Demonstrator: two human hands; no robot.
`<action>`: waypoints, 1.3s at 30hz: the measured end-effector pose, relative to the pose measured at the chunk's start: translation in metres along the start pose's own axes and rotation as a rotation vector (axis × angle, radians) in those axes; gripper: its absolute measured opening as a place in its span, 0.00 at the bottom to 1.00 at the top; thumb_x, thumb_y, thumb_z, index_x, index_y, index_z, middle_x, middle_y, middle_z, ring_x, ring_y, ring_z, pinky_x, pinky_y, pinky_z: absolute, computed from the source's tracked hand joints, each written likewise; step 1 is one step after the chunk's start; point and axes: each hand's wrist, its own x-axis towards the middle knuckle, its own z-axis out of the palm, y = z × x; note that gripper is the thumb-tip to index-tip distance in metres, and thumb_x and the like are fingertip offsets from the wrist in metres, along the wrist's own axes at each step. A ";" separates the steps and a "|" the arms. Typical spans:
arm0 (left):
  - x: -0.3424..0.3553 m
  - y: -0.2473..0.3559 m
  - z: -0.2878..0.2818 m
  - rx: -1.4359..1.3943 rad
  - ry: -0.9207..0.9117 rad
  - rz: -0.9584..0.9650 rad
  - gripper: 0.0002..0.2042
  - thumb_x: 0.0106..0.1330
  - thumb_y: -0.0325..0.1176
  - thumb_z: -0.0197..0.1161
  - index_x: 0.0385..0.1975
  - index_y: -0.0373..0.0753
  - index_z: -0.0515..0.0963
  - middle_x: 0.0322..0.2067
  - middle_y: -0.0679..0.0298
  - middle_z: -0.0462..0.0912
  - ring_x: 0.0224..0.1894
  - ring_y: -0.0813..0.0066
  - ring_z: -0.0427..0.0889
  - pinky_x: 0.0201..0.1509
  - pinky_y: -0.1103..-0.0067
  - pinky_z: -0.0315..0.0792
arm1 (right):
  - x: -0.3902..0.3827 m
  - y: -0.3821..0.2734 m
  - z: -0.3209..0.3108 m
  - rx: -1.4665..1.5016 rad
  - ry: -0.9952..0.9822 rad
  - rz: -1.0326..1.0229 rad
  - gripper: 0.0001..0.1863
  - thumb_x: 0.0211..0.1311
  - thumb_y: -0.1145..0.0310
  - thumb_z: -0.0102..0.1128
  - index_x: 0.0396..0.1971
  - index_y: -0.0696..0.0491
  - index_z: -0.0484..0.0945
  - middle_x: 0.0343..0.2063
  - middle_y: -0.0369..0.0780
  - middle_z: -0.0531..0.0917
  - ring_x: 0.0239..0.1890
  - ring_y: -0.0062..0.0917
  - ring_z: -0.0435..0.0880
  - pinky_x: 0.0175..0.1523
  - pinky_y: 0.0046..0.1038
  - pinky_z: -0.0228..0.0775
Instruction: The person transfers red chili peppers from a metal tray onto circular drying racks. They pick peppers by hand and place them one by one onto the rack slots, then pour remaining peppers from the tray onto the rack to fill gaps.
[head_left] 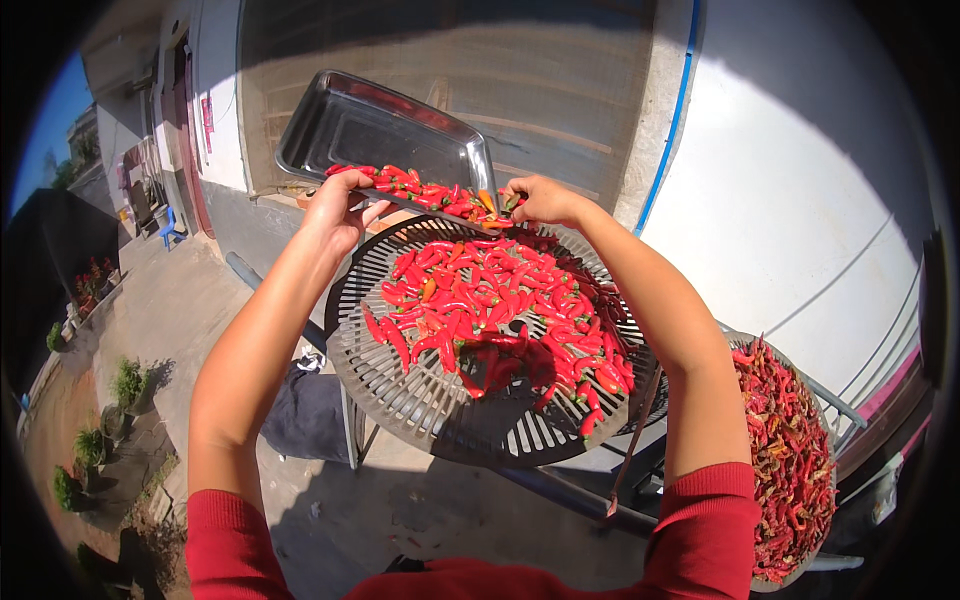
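Note:
A rectangular metal tray (375,135) is tilted toward me, with fresh red chili peppers (430,197) gathered along its near side. My left hand (340,212) grips its near left edge, thumb and fingers closed around the rim. At the near right corner, my right hand (547,201) is closed on the tray, its fingertips beside a few peppers. Just below the tray is a round slatted rack (375,370). Many red chilies (470,290), a few of them orange, lie spread over its middle, partly in shadow.
To the right stands a second round holder heaped with dried, wrinkled chilies (785,470). Metal poles (570,492) run beneath the rack. Dark cloth (312,412) hangs at the left. Behind are a screened window (560,90) and a white wall (790,200); potted plants (90,447) line the left.

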 end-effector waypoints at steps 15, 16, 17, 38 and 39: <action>-0.044 0.061 -0.085 0.120 0.158 0.238 0.05 0.59 0.24 0.56 0.33 0.37 0.76 0.35 0.61 0.80 0.41 0.72 0.80 0.43 0.71 0.82 | 0.086 -0.046 0.083 -0.501 -0.033 -0.196 0.18 0.55 0.71 0.64 0.48 0.51 0.78 0.44 0.45 0.84 0.47 0.37 0.82 0.52 0.34 0.72; -0.049 0.064 -0.088 0.123 0.159 0.238 0.05 0.58 0.24 0.56 0.33 0.37 0.76 0.36 0.61 0.81 0.42 0.71 0.80 0.44 0.71 0.81 | 0.086 -0.052 0.089 -0.539 -0.041 -0.175 0.18 0.55 0.70 0.65 0.48 0.50 0.78 0.44 0.46 0.83 0.48 0.38 0.82 0.53 0.34 0.72; -0.053 0.066 -0.089 0.124 0.157 0.238 0.05 0.58 0.24 0.56 0.32 0.37 0.76 0.36 0.61 0.82 0.42 0.71 0.81 0.44 0.71 0.80 | 0.085 -0.056 0.094 -0.573 0.018 -0.203 0.19 0.56 0.68 0.64 0.49 0.49 0.78 0.45 0.46 0.83 0.49 0.39 0.81 0.54 0.36 0.72; -0.095 0.072 -0.087 0.261 0.127 0.246 0.06 0.60 0.27 0.57 0.34 0.39 0.79 0.34 0.65 0.81 0.40 0.76 0.78 0.42 0.75 0.79 | 0.054 -0.157 0.137 -0.132 -0.165 -0.519 0.38 0.50 0.61 0.68 0.62 0.50 0.62 0.57 0.48 0.67 0.61 0.41 0.68 0.65 0.37 0.61; -0.096 0.073 -0.087 0.271 0.141 0.250 0.06 0.60 0.27 0.57 0.35 0.39 0.79 0.34 0.65 0.81 0.40 0.77 0.78 0.41 0.75 0.79 | 0.055 -0.161 0.137 -0.160 -0.201 -0.511 0.37 0.51 0.62 0.68 0.62 0.50 0.63 0.57 0.48 0.67 0.61 0.39 0.68 0.66 0.35 0.60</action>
